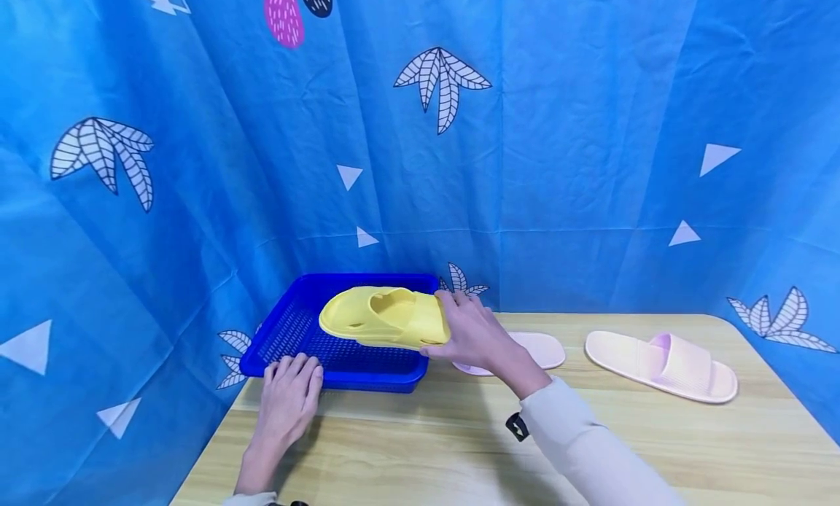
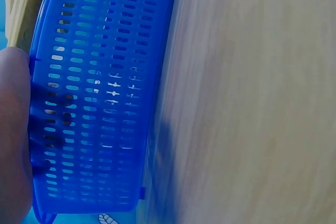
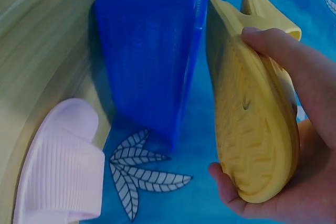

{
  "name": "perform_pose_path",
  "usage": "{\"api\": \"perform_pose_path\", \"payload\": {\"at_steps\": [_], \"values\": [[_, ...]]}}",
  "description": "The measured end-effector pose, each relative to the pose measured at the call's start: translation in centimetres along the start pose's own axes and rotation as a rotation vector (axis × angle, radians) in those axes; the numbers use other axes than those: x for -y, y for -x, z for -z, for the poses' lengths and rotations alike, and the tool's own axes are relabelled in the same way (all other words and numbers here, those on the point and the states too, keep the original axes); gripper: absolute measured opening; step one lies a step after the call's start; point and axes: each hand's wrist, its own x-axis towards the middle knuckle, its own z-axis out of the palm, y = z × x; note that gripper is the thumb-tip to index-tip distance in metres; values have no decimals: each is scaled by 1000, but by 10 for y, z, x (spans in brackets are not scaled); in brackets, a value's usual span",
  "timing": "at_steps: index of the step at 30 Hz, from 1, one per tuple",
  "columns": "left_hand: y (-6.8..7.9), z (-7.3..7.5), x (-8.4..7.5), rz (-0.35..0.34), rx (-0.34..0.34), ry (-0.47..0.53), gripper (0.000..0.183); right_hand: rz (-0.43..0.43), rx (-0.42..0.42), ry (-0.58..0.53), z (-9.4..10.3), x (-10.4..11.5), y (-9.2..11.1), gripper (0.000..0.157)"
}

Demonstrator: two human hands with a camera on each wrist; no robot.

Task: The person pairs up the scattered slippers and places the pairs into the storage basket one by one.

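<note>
- Right hand: grasping the yellow slipper at one end; in the right wrist view the thumb lies along its side and a fingertip shows at the lower edge of the sole.
- Yellow slipper: held above the blue basket, far end pointing left in the head view. The right wrist view shows a gap between it and the basket. Patterned sole faces that camera.
- Left hand: fingers hooked over the near rim of the basket, toward its left corner; dark spots, apparently fingertips, show through the slots in the left wrist view.
- Basket: perforated walls and floor, upright on the wooden table, at the table's far left part.
- Pale pink slipper, nearer one: on the table just right of the basket, partly hidden by the right hand and wrist.
- Second pink slipper: farther right on the table, strap up, lying at a slant, apart from the first.
- Light sleeve on the right arm, black band at its cuff.
- Background: blue curtain printed with leaves and triangles.
</note>
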Motion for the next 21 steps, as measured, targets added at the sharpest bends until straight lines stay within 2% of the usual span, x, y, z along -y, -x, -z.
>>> {"api": "perform_pose_path", "payload": {"at_steps": [8,14,21], "values": [[-2,0,-1,-6,-4,2,27,-17,22,32,-14,16,-22,97],[-1,1,-1,-16,-18,5,24,11,41,70,-25,29,-40,93],[0,0,2,-14,-13,3,27,4,64,82,-37,43,-54,89]]}}
